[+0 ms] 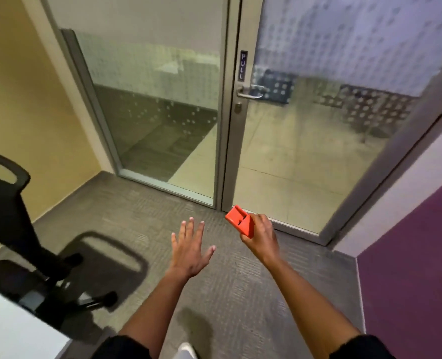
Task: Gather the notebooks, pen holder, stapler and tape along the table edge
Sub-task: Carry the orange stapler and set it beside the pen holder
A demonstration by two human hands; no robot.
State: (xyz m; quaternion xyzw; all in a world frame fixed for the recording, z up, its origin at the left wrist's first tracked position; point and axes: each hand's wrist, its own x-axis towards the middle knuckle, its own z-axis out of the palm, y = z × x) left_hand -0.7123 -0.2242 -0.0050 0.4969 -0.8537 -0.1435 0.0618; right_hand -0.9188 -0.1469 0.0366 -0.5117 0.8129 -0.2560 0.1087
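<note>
The small orange-red plastic stapler (239, 221) was in the air, gripped in the right hand (262, 235), whose fingers curled round its near end so that the blunt far end stuck out up and to the left of the knuckles. The left hand (190, 251) hung just to the left of the stapler and a little lower, apart from it, fingers straight and spread, palm down, holding nothing. Both bare forearms reached forward from dark short sleeves. Beneath the hands lay a grey ribbed carpet floor (240, 294). Beyond the right hand stood a frosted glass door (318, 125) in a grey metal frame, with a silver lever handle (251, 93) and a small dark sign reading PULL above it. Well to the left of the left hand was a black office chair (10, 203) on a wheeled base, and nearer than the chair showed the corner of a white surface (10, 330). To the right of the right hand ran a purple wall (417, 268).
</note>
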